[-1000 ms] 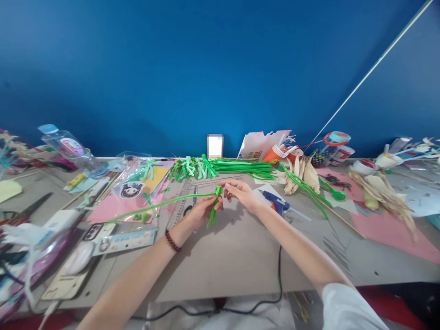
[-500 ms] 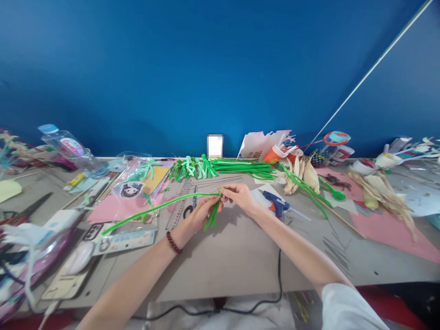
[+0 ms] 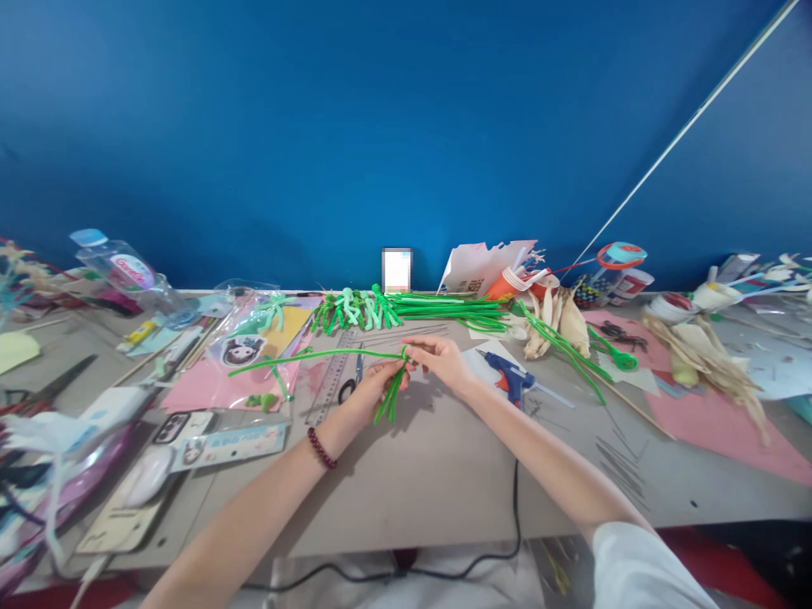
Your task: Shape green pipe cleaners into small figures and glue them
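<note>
Blue wall [image 3: 355,127], cluttered grey table [image 3: 444,474], green pipe cleaners [image 3: 444,306] at back

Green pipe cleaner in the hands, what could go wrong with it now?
The green pipe cleaner sticks far out sideways from the left hand and right hand; its free end might sweep the small green bits off the pink paper. The blue glue gun lies close by the right wrist and could get bumped.

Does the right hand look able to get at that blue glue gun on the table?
Probably yes. The blue glue gun lies just beside the right hand with bare table between them, but that hand is pinching the green pipe cleaner bundle with the left hand.
</note>
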{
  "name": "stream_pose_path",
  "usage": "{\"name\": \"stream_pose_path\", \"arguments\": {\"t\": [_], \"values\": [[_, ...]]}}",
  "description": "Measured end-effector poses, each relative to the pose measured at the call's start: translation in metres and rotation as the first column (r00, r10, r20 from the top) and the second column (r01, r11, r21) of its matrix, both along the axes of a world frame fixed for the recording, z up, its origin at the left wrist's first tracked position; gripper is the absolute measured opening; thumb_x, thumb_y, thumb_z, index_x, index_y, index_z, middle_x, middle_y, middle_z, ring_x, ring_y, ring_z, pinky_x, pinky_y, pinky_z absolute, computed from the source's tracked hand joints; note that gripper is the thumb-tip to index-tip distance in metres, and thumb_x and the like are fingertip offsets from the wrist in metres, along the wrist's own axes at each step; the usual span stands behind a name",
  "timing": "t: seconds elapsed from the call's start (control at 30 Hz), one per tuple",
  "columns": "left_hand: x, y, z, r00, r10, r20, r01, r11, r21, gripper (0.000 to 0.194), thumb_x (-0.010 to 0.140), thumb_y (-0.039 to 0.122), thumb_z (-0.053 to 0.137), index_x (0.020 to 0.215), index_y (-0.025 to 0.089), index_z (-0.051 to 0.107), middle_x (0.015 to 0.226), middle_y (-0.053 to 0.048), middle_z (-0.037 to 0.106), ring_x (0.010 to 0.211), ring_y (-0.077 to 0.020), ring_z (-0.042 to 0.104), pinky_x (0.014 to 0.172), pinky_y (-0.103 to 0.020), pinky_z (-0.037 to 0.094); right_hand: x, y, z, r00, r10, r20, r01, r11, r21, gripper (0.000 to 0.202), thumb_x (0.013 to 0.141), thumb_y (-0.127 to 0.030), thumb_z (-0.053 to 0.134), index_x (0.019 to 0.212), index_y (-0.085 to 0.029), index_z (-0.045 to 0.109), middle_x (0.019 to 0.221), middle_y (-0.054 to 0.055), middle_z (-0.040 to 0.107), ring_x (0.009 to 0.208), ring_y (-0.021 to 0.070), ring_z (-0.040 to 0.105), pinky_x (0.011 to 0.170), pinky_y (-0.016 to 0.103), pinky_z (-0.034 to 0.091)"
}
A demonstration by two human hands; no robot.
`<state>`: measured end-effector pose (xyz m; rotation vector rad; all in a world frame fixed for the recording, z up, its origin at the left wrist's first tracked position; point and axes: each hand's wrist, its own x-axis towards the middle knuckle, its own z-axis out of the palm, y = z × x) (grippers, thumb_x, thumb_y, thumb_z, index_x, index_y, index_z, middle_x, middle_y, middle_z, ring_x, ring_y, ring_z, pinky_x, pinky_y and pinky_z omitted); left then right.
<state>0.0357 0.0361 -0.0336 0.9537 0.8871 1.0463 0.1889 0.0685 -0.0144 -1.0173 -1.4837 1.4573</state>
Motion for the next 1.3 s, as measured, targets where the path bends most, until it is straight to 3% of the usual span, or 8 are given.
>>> {"name": "stream_pose_path", "arguments": {"t": [0.1, 0.27, 0.4, 0.6, 0.8, 0.97, 1.1, 1.3], "values": [[0.0009, -0.0007, -0.0006, 0.999, 0.017, -0.027, -0.017, 1.000, 0.000, 0.026, 0.071, 0.039, 0.062, 0.063, 0.015, 0.065, 0.050, 0.000, 0.056, 0.049, -0.0087, 0.046, 0.052, -0.020, 0.034, -0.0007, -0.0023, -0.0029, 0.999, -0.005, 0.054, -0.001, 0.995, 0.101, 0.037, 0.070, -0.037, 0.068, 0.101, -0.016, 0.067, 0.069, 0.001, 0.065, 0.060, 0.0114, 0.057, 0.054, 0.022, 0.041], [0.0023, -0.0004, -0.0026, 1.000, 0.010, -0.009, -0.010, 1.000, -0.002, 0.026, 0.071, 0.040, 0.063, 0.070, 0.014, 0.068, 0.052, -0.001, 0.058, 0.050, -0.0092, 0.048, 0.050, -0.020, 0.034, -0.0013, -0.0034, -0.0043, 0.985, -0.084, 0.148, 0.049, 0.973, 0.225, 0.031, 0.076, -0.038, 0.061, 0.094, -0.015, 0.070, 0.057, -0.001, 0.062, 0.060, 0.0134, 0.057, 0.062, 0.025, 0.046], [0.0024, -0.0008, -0.0022, 0.999, 0.032, -0.021, -0.032, 0.999, -0.015, 0.026, 0.070, 0.039, 0.064, 0.069, 0.014, 0.069, 0.051, -0.001, 0.057, 0.050, -0.0092, 0.048, 0.051, -0.020, 0.035, -0.0020, -0.0038, -0.0022, 0.974, -0.119, 0.193, 0.063, 0.959, 0.277, 0.032, 0.080, -0.039, 0.055, 0.095, -0.016, 0.072, 0.069, 0.003, 0.069, 0.068, 0.0156, 0.061, 0.067, 0.026, 0.047], [0.0024, -0.0006, -0.0062, 0.999, 0.043, -0.028, -0.043, 0.999, 0.027, 0.029, 0.071, 0.037, 0.062, 0.053, 0.015, 0.061, 0.052, -0.001, 0.057, 0.051, -0.0095, 0.048, 0.054, -0.021, 0.037, -0.0014, -0.0070, -0.0016, 0.930, -0.163, 0.331, 0.038, 0.935, 0.354, 0.036, 0.076, -0.037, 0.063, 0.106, -0.019, 0.069, 0.075, 0.002, 0.071, 0.057, 0.0117, 0.054, 0.055, 0.023, 0.043], [0.0024, -0.0014, -0.0061, 0.998, 0.043, -0.038, -0.041, 0.998, 0.046, 0.028, 0.072, 0.036, 0.062, 0.053, 0.015, 0.062, 0.054, -0.001, 0.057, 0.052, -0.0096, 0.049, 0.055, -0.021, 0.037, -0.0010, -0.0087, -0.0003, 0.914, -0.164, 0.372, -0.003, 0.912, 0.410, 0.033, 0.081, -0.036, 0.056, 0.104, -0.017, 0.070, 0.070, 0.001, 0.071, 0.060, 0.0130, 0.055, 0.057, 0.024, 0.043], [0.0017, -0.0007, -0.0063, 0.999, 0.038, -0.036, -0.038, 0.999, 0.017, 0.032, 0.070, 0.040, 0.064, 0.050, 0.014, 0.062, 0.054, -0.001, 0.058, 0.049, -0.0083, 0.047, 0.050, -0.021, 0.034, -0.0017, -0.0076, -0.0015, 0.931, -0.156, 0.330, 0.021, 0.925, 0.378, 0.031, 0.082, -0.036, 0.055, 0.100, -0.017, 0.071, 0.083, 0.003, 0.073, 0.067, 0.0157, 0.063, 0.064, 0.026, 0.048], [0.0022, -0.0008, -0.0080, 1.000, 0.022, -0.004, -0.022, 0.999, -0.029, 0.025, 0.070, 0.038, 0.065, 0.067, 0.014, 0.069, 0.053, -0.001, 0.059, 0.049, -0.0088, 0.048, 0.049, -0.021, 0.033, -0.0004, -0.0041, -0.0033, 0.958, -0.144, 0.247, 0.046, 0.931, 0.363, 0.033, 0.085, -0.038, 0.050, 0.095, -0.016, 0.072, 0.079, 0.004, 0.073, 0.083, 0.0198, 0.066, 0.079, 0.030, 0.050], [0.0022, -0.0001, -0.0098, 1.000, 0.002, 0.021, -0.002, 0.999, -0.035, 0.023, 0.071, 0.036, 0.063, 0.073, 0.013, 0.069, 0.055, -0.002, 0.059, 0.053, -0.0110, 0.051, 0.053, -0.021, 0.037, -0.0004, -0.0015, -0.0033, 0.983, -0.072, 0.168, 0.034, 0.975, 0.219, 0.031, 0.079, -0.040, 0.057, 0.094, -0.017, 0.071, 0.086, 0.005, 0.072, 0.065, 0.0151, 0.065, 0.059, 0.024, 0.050]]}}
